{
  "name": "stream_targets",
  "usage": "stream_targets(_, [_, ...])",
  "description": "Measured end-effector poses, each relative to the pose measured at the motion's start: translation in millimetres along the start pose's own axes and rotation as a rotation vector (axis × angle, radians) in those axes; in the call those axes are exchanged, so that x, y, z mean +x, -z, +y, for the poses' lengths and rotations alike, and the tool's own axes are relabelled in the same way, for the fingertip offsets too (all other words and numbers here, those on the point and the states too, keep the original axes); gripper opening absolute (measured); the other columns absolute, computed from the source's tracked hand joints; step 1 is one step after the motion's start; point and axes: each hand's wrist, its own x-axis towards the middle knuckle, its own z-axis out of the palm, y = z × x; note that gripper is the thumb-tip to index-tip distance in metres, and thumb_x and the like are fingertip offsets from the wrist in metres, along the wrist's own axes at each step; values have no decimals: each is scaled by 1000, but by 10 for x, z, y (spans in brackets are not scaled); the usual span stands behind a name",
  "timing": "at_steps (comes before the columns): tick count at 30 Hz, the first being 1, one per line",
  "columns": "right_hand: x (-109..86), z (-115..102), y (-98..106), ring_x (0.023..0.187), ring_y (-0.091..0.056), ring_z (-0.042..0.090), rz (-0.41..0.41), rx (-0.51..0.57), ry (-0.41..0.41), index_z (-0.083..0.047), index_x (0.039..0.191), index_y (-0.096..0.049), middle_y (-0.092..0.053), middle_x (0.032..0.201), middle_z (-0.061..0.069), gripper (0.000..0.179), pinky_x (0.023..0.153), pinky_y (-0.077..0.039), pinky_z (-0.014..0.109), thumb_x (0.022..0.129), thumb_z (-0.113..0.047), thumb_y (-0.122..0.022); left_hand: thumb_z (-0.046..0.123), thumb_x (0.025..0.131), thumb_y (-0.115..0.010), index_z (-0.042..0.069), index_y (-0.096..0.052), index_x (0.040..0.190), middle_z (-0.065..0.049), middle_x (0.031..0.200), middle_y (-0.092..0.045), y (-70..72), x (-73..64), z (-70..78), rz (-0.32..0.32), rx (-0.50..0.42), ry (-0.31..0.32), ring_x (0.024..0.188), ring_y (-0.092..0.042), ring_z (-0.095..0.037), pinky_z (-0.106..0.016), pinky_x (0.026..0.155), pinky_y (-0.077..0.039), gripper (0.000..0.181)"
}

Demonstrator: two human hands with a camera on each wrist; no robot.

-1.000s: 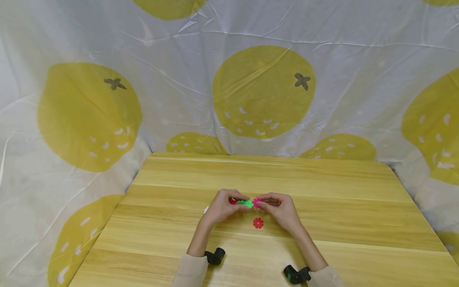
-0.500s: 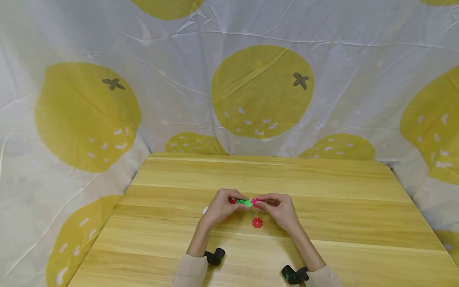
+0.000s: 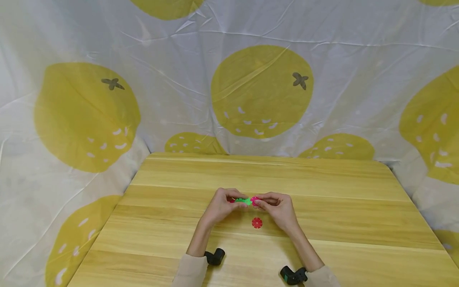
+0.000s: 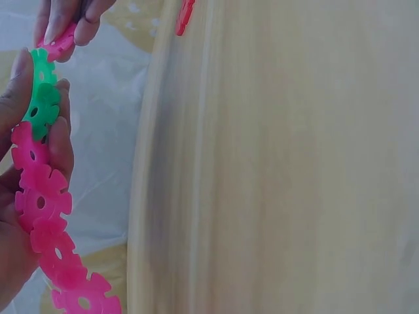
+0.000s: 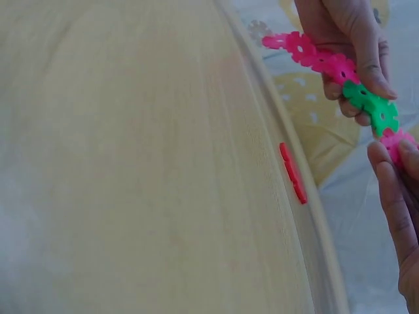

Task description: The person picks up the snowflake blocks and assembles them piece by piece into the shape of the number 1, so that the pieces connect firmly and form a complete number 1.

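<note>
My left hand (image 3: 218,205) holds a chain of interlocking notched plastic discs by its green part (image 4: 43,98). Pink discs (image 4: 43,201) trail along the palm in the left wrist view. With thumb and fingers, my right hand (image 3: 281,208) pinches a single pink disc (image 3: 254,200), its edge right at the green end of the chain. Both hands are raised over the middle of the table. A whitish notched disc (image 5: 260,29) shows beside the chain's far pink end in the right wrist view. Below the hands, a red notched disc (image 3: 256,223) lies flat.
The wooden table (image 3: 322,191) stretches out on all sides, with rounded far corners. A white cloth (image 3: 179,99) printed with yellow fruit hangs behind and beside it. Black devices (image 3: 293,275) are strapped at both wrists, close over the tabletop.
Both hands have risen slightly with the discs still gripped. The white disc left of the left hand has gone out of sight in the head view. The red disc stays on the table.
</note>
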Motion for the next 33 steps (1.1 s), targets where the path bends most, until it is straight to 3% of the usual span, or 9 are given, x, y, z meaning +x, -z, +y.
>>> stream_targets(6, [-7,-31,-16,85,-80,28,4,17,5,12,106,-75,-75,100,32,20,78,-62,46,92,-3,-76,10,85,-85,5,-82,103,-15,100,-79,9,2,21,5,-18,5,82,-62,-19,-18,65,-50,19])
stream_targets(14, [-19,-83,14,83,-79,15,-21,-65,-11,8,103,-77,-77,99,28,15,76,-64,36,92,-1,-76,11,85,-85,7,-83,101,-13,97,-78,3,4,50,-48,8,-3,81,-58,-15,-19,66,-47,17])
stream_targets(19, [-15,-96,7,83,-80,18,-22,-35,3,10,105,-75,-76,99,31,17,77,-63,38,92,-1,-75,10,84,-85,5,-83,102,-15,99,-78,-7,15,48,-36,-31,-14,84,-60,-16,-19,67,-49,18])
stream_targets(25, [-12,-77,-2,82,-79,15,-29,-43,14,10,104,-76,-76,99,30,16,76,-64,33,93,-1,-74,12,85,-85,8,-84,100,-13,98,-79,1,1,63,-29,3,1,83,-60,-16,-19,67,-47,16])
stream_targets(33, [0,-51,-30,85,-79,16,-87,-20,37,10,110,-73,-75,102,32,20,77,-61,49,96,-3,-72,17,89,-82,12,-83,102,-7,98,-79,86,-34,46,-60,83,17,83,-60,-13,-22,72,-50,14])
